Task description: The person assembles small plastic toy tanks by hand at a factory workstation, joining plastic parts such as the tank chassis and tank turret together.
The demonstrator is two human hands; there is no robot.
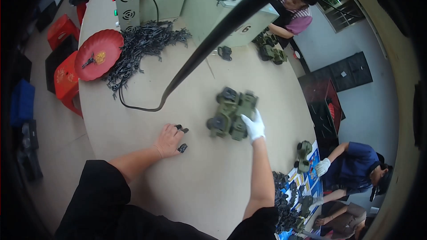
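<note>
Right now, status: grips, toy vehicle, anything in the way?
Right grip holding green toy vehicle. Left grip at tabletop. Black cable crosses upper view.

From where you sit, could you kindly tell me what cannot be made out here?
In the head view:
Green toy vehicles: fine detail lost to blur.
Right hand: palm hidden by its own gloved back.
Left hand: palm hidden, turned toward the table.
Pile of black parts: single pieces too small and tangled.
Pale machine: partly covered by the black bar.
</note>
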